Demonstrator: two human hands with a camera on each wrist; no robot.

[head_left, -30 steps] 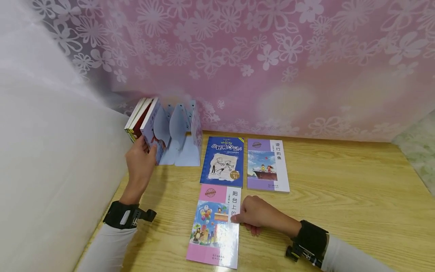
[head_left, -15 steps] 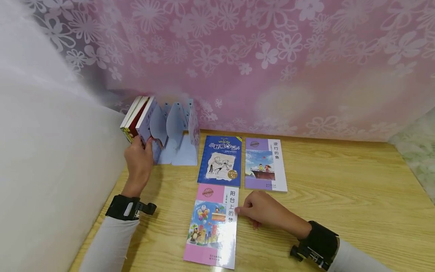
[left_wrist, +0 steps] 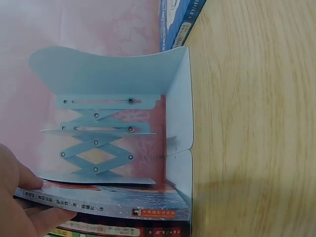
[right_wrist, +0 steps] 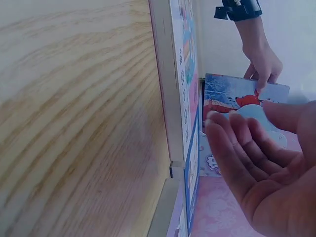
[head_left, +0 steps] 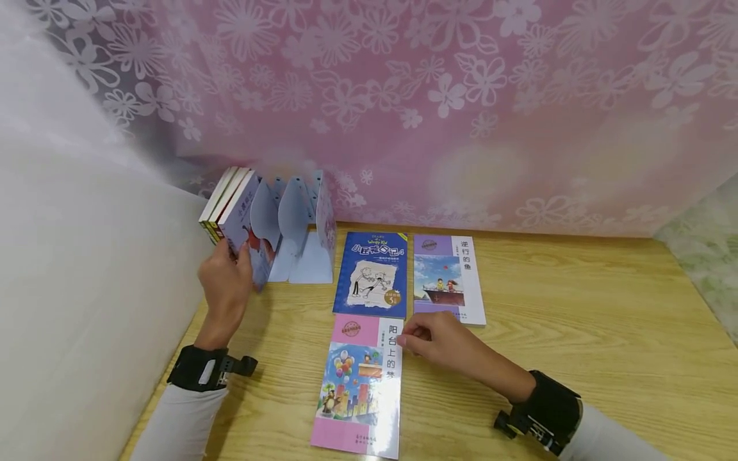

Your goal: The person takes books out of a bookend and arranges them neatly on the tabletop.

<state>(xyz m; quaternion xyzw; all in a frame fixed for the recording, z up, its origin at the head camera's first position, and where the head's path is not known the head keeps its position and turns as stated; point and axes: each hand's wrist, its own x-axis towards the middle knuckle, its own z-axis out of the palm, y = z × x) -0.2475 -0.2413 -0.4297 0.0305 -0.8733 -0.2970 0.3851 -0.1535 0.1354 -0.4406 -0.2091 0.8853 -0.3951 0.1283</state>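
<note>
One lavender-blue book [head_left: 237, 214] stands at the left end of the metal rack [head_left: 312, 264], pinched in the left hand [head_left: 223, 276] and probably best squared flush with the neighbouring books [head_left: 221, 193], while the right hand [head_left: 445, 342], fingers loosely bent and holding nothing, is just beside the pink book [head_left: 353, 386].

At the counter's [head_left: 576, 307] far left, upright books [head_left: 233, 205] stand at the left end of the rack [head_left: 296, 208], left grip [head_left: 226, 278] before them! Right of the rack lies the Wimpy Kid book [head_left: 371, 275], another flat book [head_left: 442, 282] beside it. Just before Wimpy Kid: the nearest book [head_left: 356, 384], right grip [head_left: 441, 339] at its right edge. Behind everything, the cloth [head_left: 403, 96]!
</note>
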